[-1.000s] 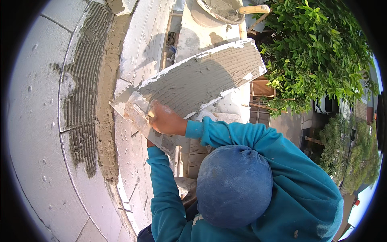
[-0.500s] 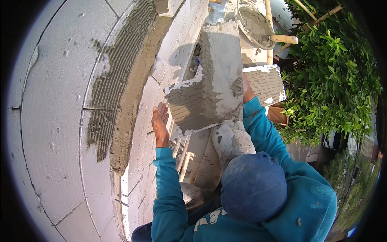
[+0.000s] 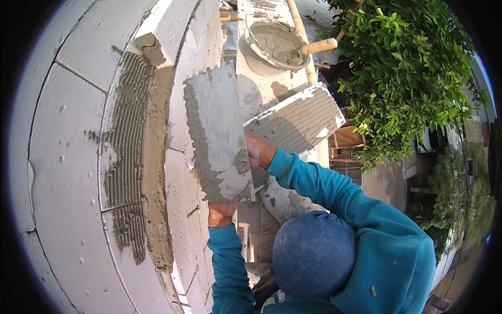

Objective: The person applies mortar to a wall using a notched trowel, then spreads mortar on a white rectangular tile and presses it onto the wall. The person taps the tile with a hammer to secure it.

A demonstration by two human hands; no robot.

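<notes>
Your left hand is at the block's near end, fingers hidden by it, so I cannot tell their grip; your right hand grasps its right side. The block is right of the mortared wall. Beyond are a ridged slab, a mortar bucket and a tree.

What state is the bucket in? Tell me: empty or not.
Not empty: grey mortar lies inside the bucket, a wooden handle jutting over its rim.

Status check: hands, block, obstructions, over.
Right hand holds notched trowel. Left hand at its lower edge, partly hidden. Trowel hides part of mortar-coated block.
</notes>
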